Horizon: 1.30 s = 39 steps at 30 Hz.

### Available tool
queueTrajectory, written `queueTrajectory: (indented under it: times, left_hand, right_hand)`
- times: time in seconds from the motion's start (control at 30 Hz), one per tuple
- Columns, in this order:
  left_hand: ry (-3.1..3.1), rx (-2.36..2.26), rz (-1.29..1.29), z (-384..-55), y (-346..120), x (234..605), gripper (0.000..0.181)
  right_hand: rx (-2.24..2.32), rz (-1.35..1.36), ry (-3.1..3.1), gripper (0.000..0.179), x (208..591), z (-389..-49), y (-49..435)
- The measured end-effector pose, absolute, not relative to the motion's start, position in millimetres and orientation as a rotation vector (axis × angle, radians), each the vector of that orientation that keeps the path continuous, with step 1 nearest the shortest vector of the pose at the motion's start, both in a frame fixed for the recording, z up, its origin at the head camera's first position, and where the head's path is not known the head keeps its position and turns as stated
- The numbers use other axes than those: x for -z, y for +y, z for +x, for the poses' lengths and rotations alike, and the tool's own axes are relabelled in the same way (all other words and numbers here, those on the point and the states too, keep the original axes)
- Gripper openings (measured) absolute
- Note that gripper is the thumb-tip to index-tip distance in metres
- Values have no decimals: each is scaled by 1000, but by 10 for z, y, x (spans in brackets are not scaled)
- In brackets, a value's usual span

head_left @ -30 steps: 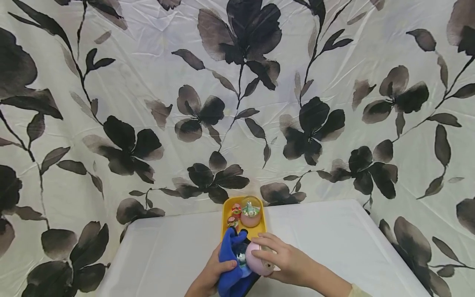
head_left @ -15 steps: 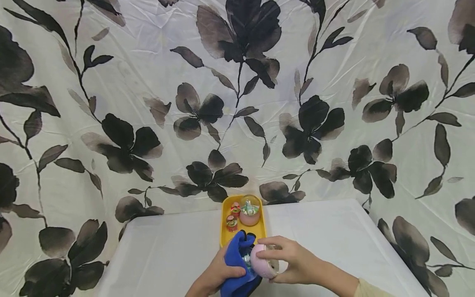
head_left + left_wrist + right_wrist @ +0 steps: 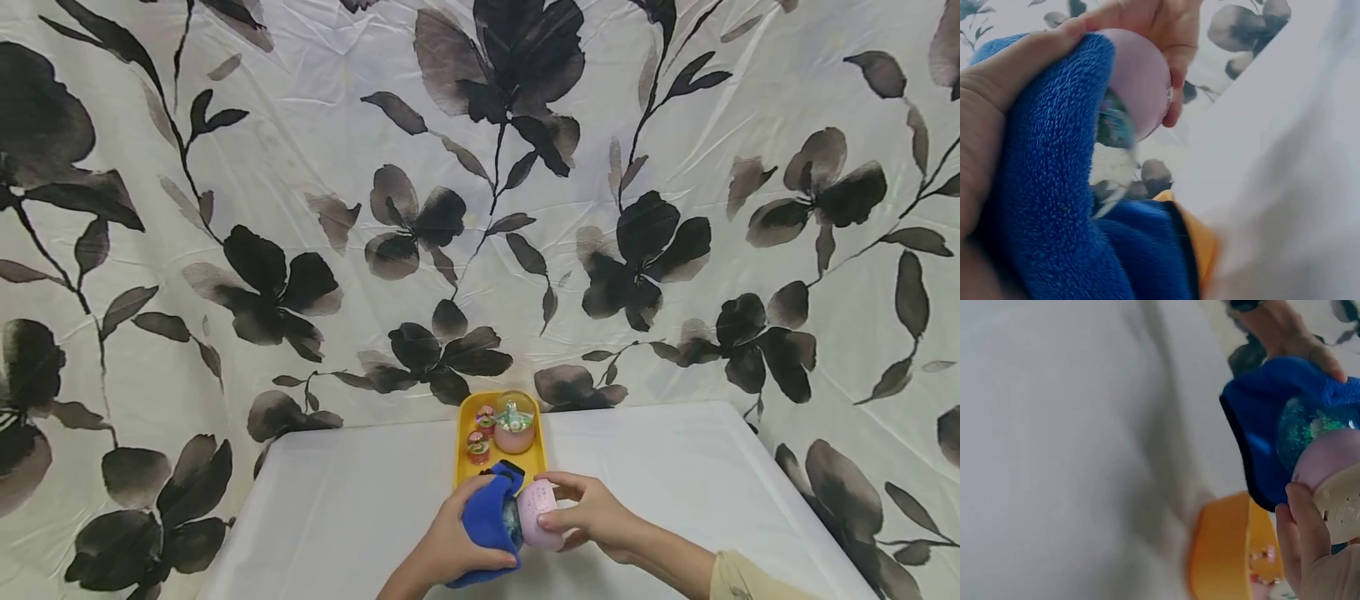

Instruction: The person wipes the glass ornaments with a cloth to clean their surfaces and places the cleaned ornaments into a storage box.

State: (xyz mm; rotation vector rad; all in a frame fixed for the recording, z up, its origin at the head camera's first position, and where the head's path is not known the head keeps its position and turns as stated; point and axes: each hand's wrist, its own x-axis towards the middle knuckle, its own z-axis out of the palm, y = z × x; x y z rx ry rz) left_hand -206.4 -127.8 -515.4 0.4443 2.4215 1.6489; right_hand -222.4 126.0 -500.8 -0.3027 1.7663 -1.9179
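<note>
A snow globe with a pink base (image 3: pixel 540 515) is held tilted sideways above the table. My right hand (image 3: pixel 603 518) grips its base, thumb and fingers on either side. In my left hand (image 3: pixel 450 537) is a blue cloth (image 3: pixel 486 525), plush in the left wrist view and edged in black, folded round the glass side of the globe. The right wrist view shows the glittery teal dome (image 3: pixel 1304 434) nestled in the cloth, and the beige underside (image 3: pixel 1341 500) of the base. Most of the dome is hidden by the cloth in the head view.
Just beyond the hands is a yellow tray (image 3: pixel 528 468) on the white table (image 3: pixel 360 483). It holds a second snow globe (image 3: pixel 514 435) with a pinkish base and small red figurines (image 3: pixel 478 447). A floral curtain (image 3: pixel 465 208) hangs behind the table.
The cloth has closed further over the dome, and the left hand has turned round it. The right hand has rotated the globe, so its pink side now shows where its underside did.
</note>
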Motion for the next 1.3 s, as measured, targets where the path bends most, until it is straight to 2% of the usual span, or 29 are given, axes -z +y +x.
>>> queueTrajectory:
  times: [0.23, 0.4, 0.53, 0.63, 0.7, 0.83, 0.93, 1.1, 1.3]
  left_hand:
    - [2455, -1905, 260, -2109, -1174, 5205, 95]
    - [2301, -2130, 159, -2156, -1106, 5248, 96]
    - [2188, -2228, 85, -2152, -1051, 5278, 96]
    - [2202, -2193, 26, -2159, -1026, 5277, 97]
    - [2236, -2127, -1, -2166, -1029, 5273, 100]
    - [2304, -1953, -16, -2178, -1072, 5277, 104]
    - [2328, -1827, 13, -2187, -1102, 5296, 106]
    - [2266, -1694, 90, -2179, -1102, 5356, 101]
    - [2228, -1630, 193, -2154, -1103, 5390, 93]
  right_hand:
    - [2177, -29, 1374, 77, 5268, -2132, 1148]
    - [2350, 39, 1436, 74, 5347, -1990, 976]
    - [2465, 49, 1668, 79, 5358, -1898, 866]
    - [2468, -87, 2008, 82, 5360, -1865, 836]
    - [2387, -292, 2288, 79, 5356, -1863, 861]
    - [1967, -771, 2756, 73, 5259, -1921, 993]
    - [1543, -1000, 2900, 74, 5075, -2002, 1109]
    - [1129, -1139, 2802, 71, 4776, -2150, 1256]
    - [1298, -1131, 2432, 69, 4763, -2416, 1366]
